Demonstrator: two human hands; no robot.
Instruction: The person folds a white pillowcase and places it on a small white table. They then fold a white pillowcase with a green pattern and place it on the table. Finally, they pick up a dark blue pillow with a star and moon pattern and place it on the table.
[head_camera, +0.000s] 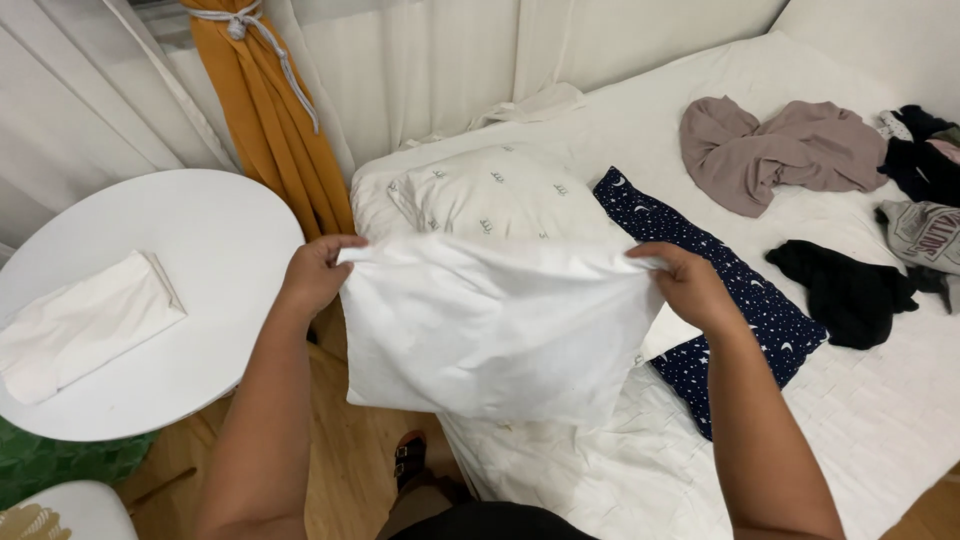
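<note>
Head camera is looking down on a person who is holding a white pillowcase (495, 335) up in the air over the edge of a bed (880, 420). The left hand (315, 275) is pinching the cloth's top corner at about ten o'clock from the cloth's middle, fingers closed tight on the hem; the right hand (690, 285) is gripping the opposite top corner at about two o'clock, likewise clenched on the fabric. Both are pulling apart, so the upper edge is running taut and level between them while the rest is hanging loose below, clear of the mattress and the wooden floor (350, 470).

Behind the cloth, at twelve o'clock, a white patterned pillow (490, 190) is lying on the bed, and a dark blue star-printed cloth (730, 290) is stretching from there toward four o'clock, partly hidden by the right forearm. Farther off at two o'clock a mauve garment (770, 150) is lying crumpled, with a black garment (845, 290) near three o'clock and more clothes piled at the frame's right edge.

At nine o'clock a round white table (200, 240) is bearing a folded white cloth (85, 325), well apart from the hands. An orange curtain (270, 110), tied back with cord, is hanging at eleven o'clock.
</note>
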